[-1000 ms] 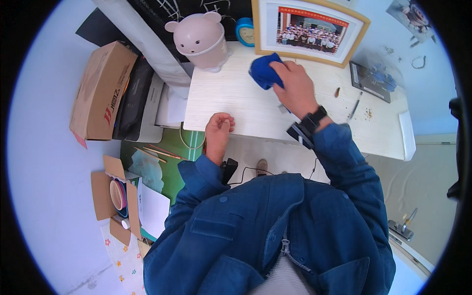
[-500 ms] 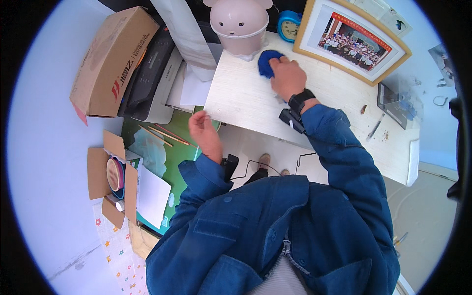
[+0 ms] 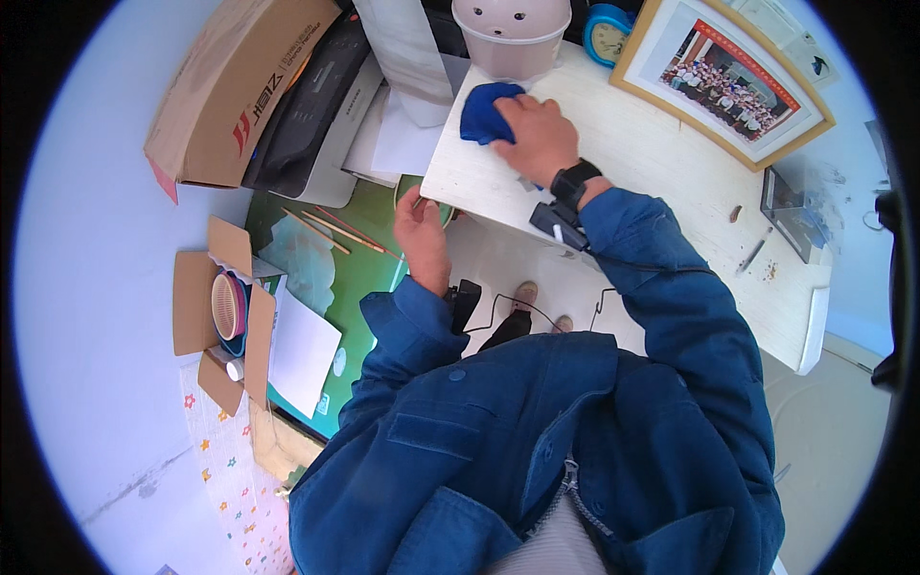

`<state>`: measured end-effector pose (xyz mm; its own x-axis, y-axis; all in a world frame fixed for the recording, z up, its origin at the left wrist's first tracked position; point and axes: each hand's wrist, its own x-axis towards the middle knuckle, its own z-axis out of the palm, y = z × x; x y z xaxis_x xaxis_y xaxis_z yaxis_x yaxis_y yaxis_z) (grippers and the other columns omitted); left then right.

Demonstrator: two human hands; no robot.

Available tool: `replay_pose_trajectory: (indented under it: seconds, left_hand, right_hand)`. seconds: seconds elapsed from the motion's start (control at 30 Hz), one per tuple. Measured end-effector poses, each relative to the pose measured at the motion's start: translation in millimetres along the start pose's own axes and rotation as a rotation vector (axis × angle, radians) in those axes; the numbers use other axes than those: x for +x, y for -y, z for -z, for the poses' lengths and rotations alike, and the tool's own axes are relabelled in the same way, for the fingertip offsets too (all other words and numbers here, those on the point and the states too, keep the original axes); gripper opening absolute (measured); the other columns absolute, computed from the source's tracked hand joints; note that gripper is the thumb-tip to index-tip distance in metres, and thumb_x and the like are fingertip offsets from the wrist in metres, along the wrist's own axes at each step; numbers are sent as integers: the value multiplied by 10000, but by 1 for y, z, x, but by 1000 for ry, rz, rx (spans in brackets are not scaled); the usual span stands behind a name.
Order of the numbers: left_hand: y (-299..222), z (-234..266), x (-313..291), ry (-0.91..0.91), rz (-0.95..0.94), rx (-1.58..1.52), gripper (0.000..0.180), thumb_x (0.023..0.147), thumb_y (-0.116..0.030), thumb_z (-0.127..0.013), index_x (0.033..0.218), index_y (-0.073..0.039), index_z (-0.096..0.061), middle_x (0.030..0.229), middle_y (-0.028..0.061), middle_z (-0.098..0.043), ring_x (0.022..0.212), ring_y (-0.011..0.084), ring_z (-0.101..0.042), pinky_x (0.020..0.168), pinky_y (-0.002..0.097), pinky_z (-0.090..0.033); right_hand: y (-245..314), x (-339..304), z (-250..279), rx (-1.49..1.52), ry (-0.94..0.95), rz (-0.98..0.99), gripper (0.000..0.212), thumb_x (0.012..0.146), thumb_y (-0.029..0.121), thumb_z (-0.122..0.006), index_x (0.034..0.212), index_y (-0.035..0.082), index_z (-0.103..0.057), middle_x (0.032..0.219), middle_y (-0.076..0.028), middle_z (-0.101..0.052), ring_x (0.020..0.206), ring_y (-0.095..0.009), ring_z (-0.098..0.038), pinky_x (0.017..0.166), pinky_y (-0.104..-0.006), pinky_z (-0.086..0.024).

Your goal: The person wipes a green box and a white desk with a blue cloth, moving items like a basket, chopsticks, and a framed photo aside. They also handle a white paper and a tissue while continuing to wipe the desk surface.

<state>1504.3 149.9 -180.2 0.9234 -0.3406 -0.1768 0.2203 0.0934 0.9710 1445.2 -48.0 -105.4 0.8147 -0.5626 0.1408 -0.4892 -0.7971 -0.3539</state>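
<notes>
My right hand (image 3: pixel 544 142) presses a bunched blue cloth (image 3: pixel 487 113) onto the white desktop (image 3: pixel 613 158), near its far left corner. Its fingers are closed over the cloth's right side. Just behind the cloth stands a pale pink bin with an animal face (image 3: pixel 513 53). My left hand (image 3: pixel 422 238) hovers by the desk's near left corner, over the green surface, with its fingers curled in. Whether those fingers hold anything is hidden.
A framed group photo (image 3: pixel 724 81) and a blue clock (image 3: pixel 608 36) stand at the back. On the desk's right lie a pen (image 3: pixel 754 251) and small brown bits. To the left are a printer (image 3: pixel 311 120), a cardboard box (image 3: pixel 230 96), thin sticks (image 3: pixel 331 230) and an open carton (image 3: pixel 192 297).
My right hand has slid the blue cloth left across the desktop, toward its left edge. My left hand has curled its fingers more. The whole view has shifted a little.
</notes>
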Motion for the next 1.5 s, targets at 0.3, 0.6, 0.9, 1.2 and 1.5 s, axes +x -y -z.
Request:
replay_pose_trajectory:
  seconds: [0.3, 0.6, 0.9, 1.2, 1.5]
  left_hand:
    - [-12, 5, 1, 51, 72, -320, 414, 996, -288, -453, 1215, 62, -492, 1194, 135, -565, 1152, 222, -534, 1031, 359, -397]
    - [-13, 1, -7, 39, 52, -276, 471, 1008, -268, -443, 1301, 97, -395, 1253, 202, -511, 1203, 274, -499, 1087, 395, -363]
    - [-24, 2, -5, 49, 80, -267, 299, 992, -285, -473, 1186, -59, -493, 1167, 83, -551, 1093, 211, -532, 962, 335, -417]
    - [-13, 1, -5, 51, 80, -296, 578, 995, -300, -478, 1386, 63, -258, 1328, 227, -441, 1267, 300, -438, 1111, 399, -319]
    - [-18, 2, -1, 54, 110, -299, 504, 968, -251, -528, 1352, 4, -325, 1202, 136, -542, 1161, 235, -513, 1004, 347, -389]
  right_hand:
    - [42, -53, -10, 65, 118, 424, 375, 671, 75, -702, 1022, 188, -635, 1013, -22, -609, 933, -278, -568, 729, -393, -506]
    - [-45, -108, 57, -138, 160, 244, 350, 708, -10, -656, 1028, 131, -655, 965, -64, -632, 930, -280, -582, 729, -381, -517]
    - [55, -45, -7, -70, 75, 426, 204, 780, 109, -612, 975, 155, -649, 964, -44, -620, 967, -269, -589, 717, -398, -505]
    - [-39, -136, 60, -333, 280, 257, 299, 709, 2, -652, 980, 129, -644, 988, -53, -603, 938, -258, -562, 738, -387, -486]
    - [43, -60, 3, -71, 52, 405, 168, 745, 38, -610, 886, 124, -640, 904, -44, -604, 918, -252, -574, 723, -375, -487]
